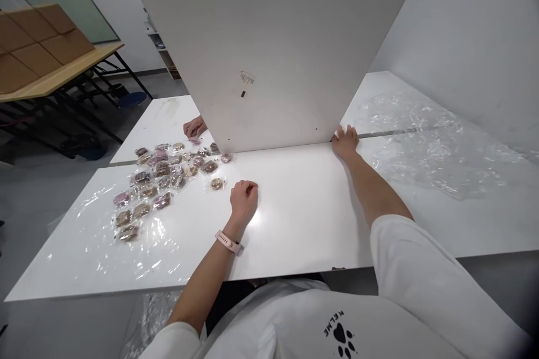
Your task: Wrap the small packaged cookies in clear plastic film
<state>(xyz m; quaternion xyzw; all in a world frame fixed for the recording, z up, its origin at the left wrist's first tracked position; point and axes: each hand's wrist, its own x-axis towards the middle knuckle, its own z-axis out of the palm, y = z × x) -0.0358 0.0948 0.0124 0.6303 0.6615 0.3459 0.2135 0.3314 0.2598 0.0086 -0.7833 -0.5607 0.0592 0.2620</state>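
Observation:
My left hand [244,200] rests on the white table [286,213] with its fingers curled in, and nothing shows in it. Just left of it lies a small clear packet with a round tan piece [217,184]. Farther left, many clear-wrapped pieces [162,169], brown, tan and purple, are spread in a loose group. My right hand [345,141] lies on the table at the lower right corner of an upright white panel [278,50], fingers apart. The panel hides part of that hand's thumb side.
Another person's hand [195,127] is at the panel's left edge, by a purple packet. Crumpled clear plastic film [446,146] covers the right side of the table; more film [138,261] lies front left. Cardboard boxes [37,39] stand on a wooden table at far left.

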